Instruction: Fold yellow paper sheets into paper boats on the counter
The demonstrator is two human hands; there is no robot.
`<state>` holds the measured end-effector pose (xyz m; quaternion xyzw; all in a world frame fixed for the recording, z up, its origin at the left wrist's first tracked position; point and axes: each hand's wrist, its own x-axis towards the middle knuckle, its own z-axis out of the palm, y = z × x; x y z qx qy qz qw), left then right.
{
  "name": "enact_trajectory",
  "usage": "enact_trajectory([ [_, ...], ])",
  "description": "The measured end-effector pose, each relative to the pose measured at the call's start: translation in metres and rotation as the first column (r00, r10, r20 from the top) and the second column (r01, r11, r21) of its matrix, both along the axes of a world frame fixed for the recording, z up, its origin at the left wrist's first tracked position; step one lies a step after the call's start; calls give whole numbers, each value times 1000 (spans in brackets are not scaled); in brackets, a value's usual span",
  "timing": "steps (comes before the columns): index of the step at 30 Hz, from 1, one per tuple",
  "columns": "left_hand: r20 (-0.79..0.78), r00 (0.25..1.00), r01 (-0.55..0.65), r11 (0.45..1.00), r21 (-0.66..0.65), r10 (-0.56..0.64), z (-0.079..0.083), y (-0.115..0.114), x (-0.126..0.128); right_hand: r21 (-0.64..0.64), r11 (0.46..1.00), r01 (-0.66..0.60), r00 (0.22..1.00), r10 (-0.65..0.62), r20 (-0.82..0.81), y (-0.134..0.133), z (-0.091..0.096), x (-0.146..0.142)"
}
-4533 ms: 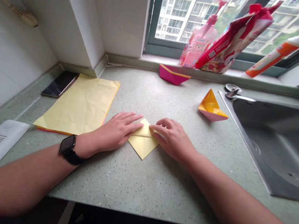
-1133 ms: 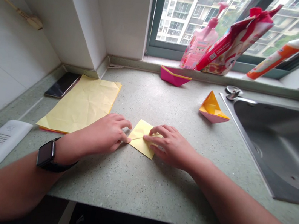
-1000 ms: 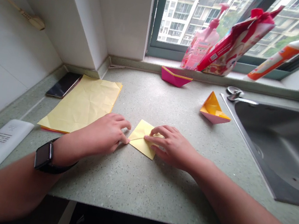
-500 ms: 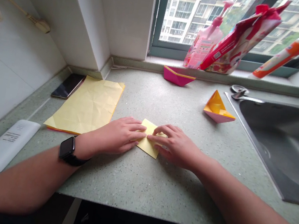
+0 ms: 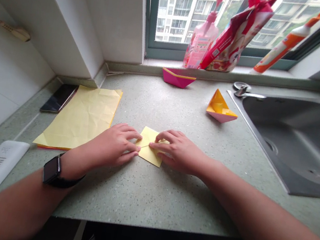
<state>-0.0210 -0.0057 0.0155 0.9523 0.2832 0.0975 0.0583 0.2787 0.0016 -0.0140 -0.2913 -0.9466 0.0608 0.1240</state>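
We've got left hand [image 5: 117, 145] and right hand [image 5: 177, 151] loosely spread on folded yellow paper [image 5: 147, 137], pink-and-orange origami boat [image 5: 220, 109] beyond it.

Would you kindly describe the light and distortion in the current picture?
Head view: daylight through the window, with soft shadow below the right hand; same head view: pale sheen on the sink, and the orange-and-white bottle leans outward, probably lens distortion.

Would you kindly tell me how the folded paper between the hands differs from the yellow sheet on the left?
The folded paper is much smaller than the yellow sheet. The folded paper shows a straight seam; the yellow sheet shows wrinkles. Both are pale yellow.
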Motion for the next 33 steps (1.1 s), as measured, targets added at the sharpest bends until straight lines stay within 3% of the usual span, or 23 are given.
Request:
enact_trajectory([
  [9,-47,999,-26,999,-31,25,13,-6,-2,-2,1000,-19,998,19,-53,2,0,2],
  [14,-9,1000,-15,998,-67,14,11,-5,-2,-1,999,-39,994,38,-106,9,1,9],
  [21,34,999,-19,993,-120,23,3,1,-3,8,992,129,990,-129,-58,18,8,26],
  [27,72,997,0,989,-150,11,1,3,-3,-2,989,148,989,-148,25,17,15,28],
  [33,66,998,-8,990,-141,18,-1,6,1,34,992,123,992,-122,-37,14,11,23],
])
